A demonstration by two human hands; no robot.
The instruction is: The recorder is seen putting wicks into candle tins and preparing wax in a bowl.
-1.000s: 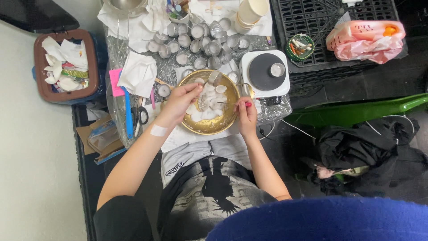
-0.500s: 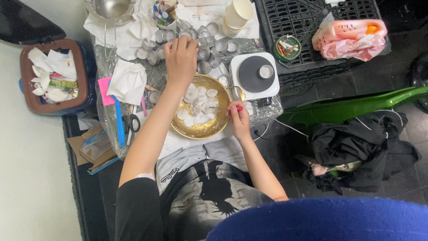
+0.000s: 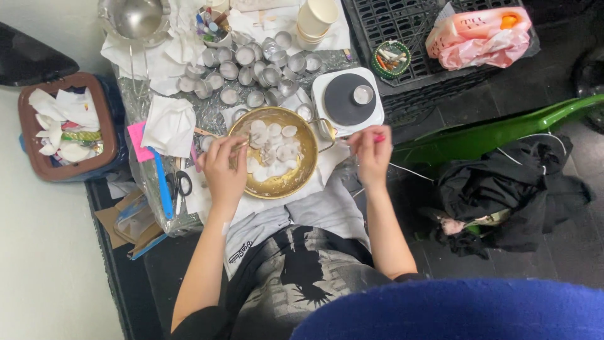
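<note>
Head view: both hands at a round brass bowl point(image 3: 274, 153) of white wax discs

The left hand point(image 3: 223, 170), fingers curled, touches its rim; the right hand point(image 3: 372, 150) pinches something small; foil-covered surface crowded with metal cups point(image 3: 251, 66), dark floor beside

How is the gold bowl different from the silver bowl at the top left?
The gold bowl holds white wax-like pieces; the silver bowl looks empty. The gold bowl sits between the left hand and right hand; the silver bowl stands far from both, on white paper. Both are round, shiny metal.
</note>
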